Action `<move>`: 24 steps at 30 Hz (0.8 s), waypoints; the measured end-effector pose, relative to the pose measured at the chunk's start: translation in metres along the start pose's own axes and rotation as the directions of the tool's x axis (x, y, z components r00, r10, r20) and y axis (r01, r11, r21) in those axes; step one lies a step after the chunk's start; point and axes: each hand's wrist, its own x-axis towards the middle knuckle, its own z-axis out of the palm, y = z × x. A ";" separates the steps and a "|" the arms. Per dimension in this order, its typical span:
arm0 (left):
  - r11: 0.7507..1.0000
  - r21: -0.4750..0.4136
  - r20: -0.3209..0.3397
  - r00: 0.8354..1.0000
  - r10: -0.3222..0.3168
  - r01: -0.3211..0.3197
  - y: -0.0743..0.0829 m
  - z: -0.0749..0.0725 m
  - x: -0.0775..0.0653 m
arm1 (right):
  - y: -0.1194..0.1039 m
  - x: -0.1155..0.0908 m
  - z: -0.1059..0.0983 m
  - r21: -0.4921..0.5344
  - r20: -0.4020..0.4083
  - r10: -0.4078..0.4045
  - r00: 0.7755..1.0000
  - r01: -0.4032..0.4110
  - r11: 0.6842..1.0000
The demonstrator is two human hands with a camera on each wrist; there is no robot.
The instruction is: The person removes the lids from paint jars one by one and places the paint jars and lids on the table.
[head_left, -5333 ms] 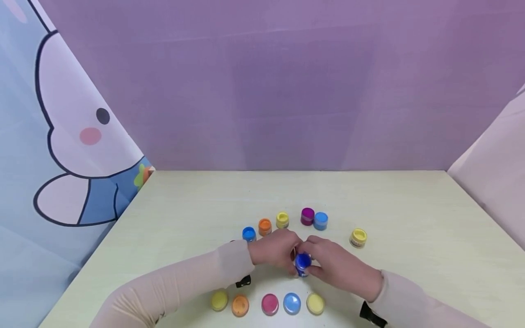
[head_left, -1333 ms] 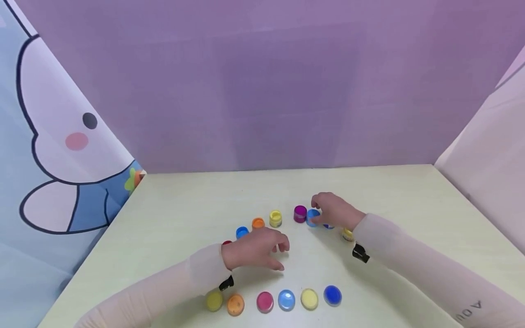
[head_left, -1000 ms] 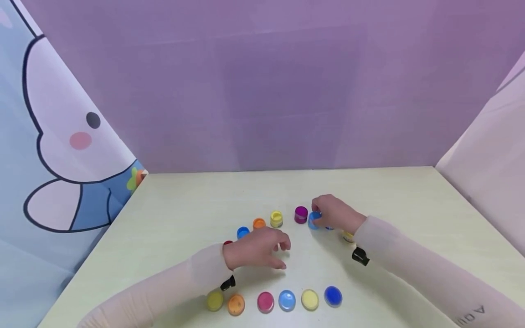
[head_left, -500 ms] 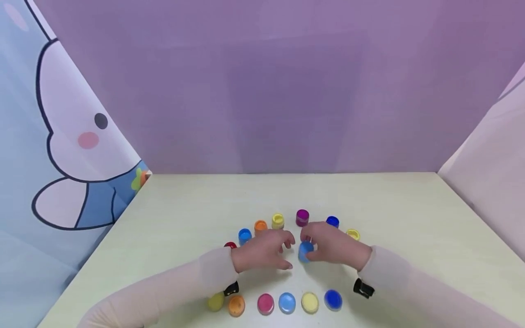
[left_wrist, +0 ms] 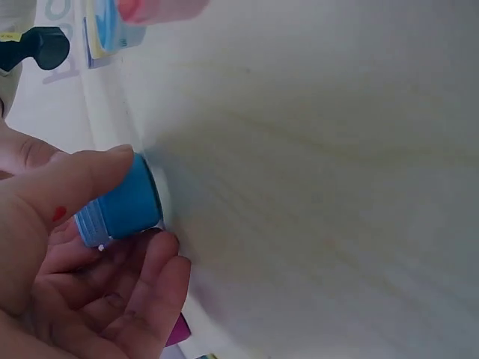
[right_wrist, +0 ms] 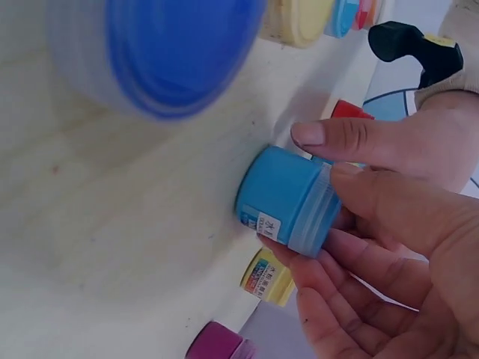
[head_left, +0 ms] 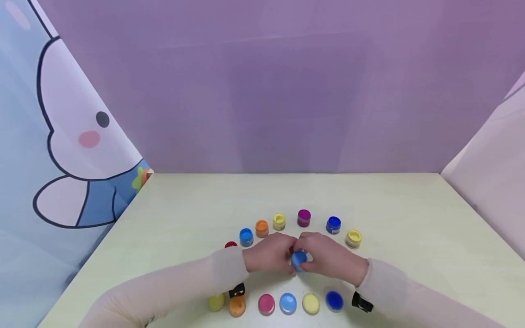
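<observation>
A light blue paint jar is held between both hands over the middle of the table. In the right wrist view my right hand pinches the jar around its translucent end, and a white label shows on its blue side. My left hand meets it from the left; in the left wrist view that hand's thumb lies on the jar with fingers curled beneath. My right hand covers part of the jar in the head view.
Behind the hands, an arc of paint jars includes red, blue, orange, yellow, purple, dark blue and another yellow jar. Several flat round pieces, including a pink piece and a dark blue piece, line the near side.
The dark blue jar held earlier now stands at the back, and a dark blue round piece has joined the near row. My right hand brought the light blue jar nearer; my left hand closed onto it.
</observation>
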 end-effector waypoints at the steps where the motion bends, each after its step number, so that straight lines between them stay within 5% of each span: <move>1: 1.000 -0.007 0.002 1.000 -0.004 0.004 0.000 0.000 0.001 | 0.000 -0.001 0.001 -0.006 -0.007 -0.011 1.000 0.011 1.000; 13: 0.997 -0.071 0.014 0.999 -0.038 0.039 -0.001 -0.002 0.005 | 0.002 -0.005 0.006 -0.095 0.001 -0.059 0.998 0.059 0.994; 24: 0.996 -0.089 0.039 0.999 -0.023 0.026 -0.003 -0.004 0.007 | 0.006 -0.009 0.008 -0.314 0.064 -0.204 0.977 0.214 0.925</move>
